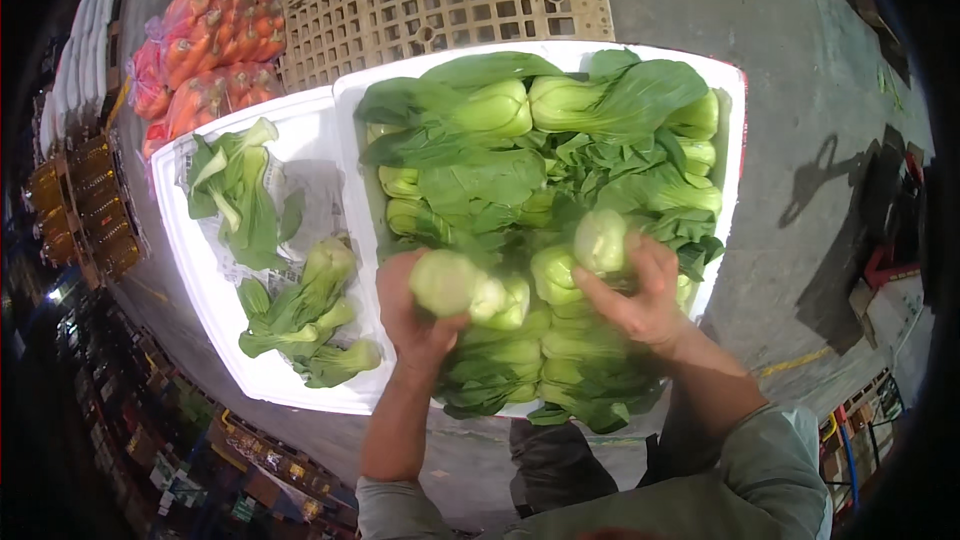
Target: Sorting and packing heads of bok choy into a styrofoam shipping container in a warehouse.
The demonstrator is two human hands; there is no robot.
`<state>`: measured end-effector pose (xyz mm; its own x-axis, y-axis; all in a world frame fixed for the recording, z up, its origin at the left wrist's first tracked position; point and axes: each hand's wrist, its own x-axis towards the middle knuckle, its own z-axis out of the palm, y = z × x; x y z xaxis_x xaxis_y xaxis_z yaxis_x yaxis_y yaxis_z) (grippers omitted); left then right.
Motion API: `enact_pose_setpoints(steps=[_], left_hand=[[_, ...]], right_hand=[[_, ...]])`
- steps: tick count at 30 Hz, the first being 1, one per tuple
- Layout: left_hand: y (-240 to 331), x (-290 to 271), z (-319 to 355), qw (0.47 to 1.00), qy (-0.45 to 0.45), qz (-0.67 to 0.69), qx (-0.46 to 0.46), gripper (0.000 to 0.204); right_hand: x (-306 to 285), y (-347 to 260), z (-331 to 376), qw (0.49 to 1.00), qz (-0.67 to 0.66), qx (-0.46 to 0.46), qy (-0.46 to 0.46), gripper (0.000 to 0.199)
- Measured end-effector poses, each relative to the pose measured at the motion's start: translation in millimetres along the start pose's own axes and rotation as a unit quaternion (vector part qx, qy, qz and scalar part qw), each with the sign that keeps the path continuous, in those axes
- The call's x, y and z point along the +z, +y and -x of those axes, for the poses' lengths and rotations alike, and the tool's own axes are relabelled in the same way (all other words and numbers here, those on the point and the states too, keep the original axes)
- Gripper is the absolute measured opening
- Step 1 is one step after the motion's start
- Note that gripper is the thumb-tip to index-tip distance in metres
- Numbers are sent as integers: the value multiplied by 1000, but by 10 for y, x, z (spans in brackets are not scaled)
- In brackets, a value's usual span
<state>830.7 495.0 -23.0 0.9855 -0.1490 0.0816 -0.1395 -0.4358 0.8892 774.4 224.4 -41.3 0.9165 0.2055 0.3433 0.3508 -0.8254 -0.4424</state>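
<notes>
Gripping one bok choy (pixel 445 282) in left hand (pixel 412 315), another (pixel 601 240) in right hand (pixel 640 290), above full box (pixel 735 140). Mid-sorting, apparently. Needs a lift clear of packed heads, toward sparse box (pixel 190 270) left of it.

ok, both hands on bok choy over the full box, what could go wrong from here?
1. The full box is heaped above its rim; heads at the near edge may slide off onto the floor.
2. The left hand and right hand each grip a bok choy head; squeezing may bruise the stalks.
</notes>
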Motion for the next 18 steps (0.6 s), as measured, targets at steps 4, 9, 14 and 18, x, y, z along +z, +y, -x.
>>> enact_pose_setpoints(steps=[4,9,14,18], left_hand=[[-28,-1,38,997,16,-56,51,66],[-2,-70,19,993,-16,-81,88,68],[-35,-65,40,992,-11,-77,102,68],[-7,-33,-46,992,-23,-69,101,67]], right_hand=[[49,-13,66,1000,0,0,15,55],[35,22,76,1000,-25,-4,7,48],[35,7,77,1000,-23,-3,1,44],[28,8,33,1000,-21,-2,-1,44]])
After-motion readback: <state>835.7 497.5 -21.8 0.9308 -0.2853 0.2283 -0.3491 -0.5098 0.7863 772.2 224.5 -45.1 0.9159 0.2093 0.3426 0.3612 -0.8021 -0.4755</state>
